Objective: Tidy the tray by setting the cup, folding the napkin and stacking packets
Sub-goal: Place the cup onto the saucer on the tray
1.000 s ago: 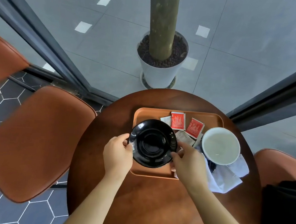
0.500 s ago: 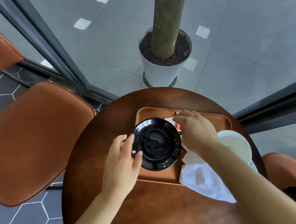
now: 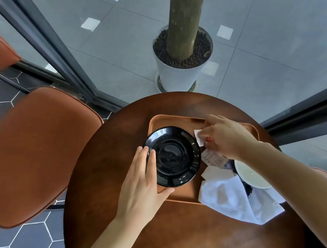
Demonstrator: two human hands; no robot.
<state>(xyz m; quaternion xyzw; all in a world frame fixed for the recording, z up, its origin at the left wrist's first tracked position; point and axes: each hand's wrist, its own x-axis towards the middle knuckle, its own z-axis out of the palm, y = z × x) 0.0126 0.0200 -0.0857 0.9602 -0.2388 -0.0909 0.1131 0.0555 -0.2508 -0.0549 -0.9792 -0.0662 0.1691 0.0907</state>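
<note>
On the tray (image 3: 181,194), the left hand (image 3: 142,182) lies flat-fingered at the saucer's (image 3: 172,156) eight o'clock edge, steadying it, while the right hand (image 3: 223,138) pinches packets (image 3: 198,136) at two o'clock, seemingly for stacking.

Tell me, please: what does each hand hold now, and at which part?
The right hand pinches a white packet at its right edge. The left hand holds nothing; it lies flat on the saucer rim.
</note>
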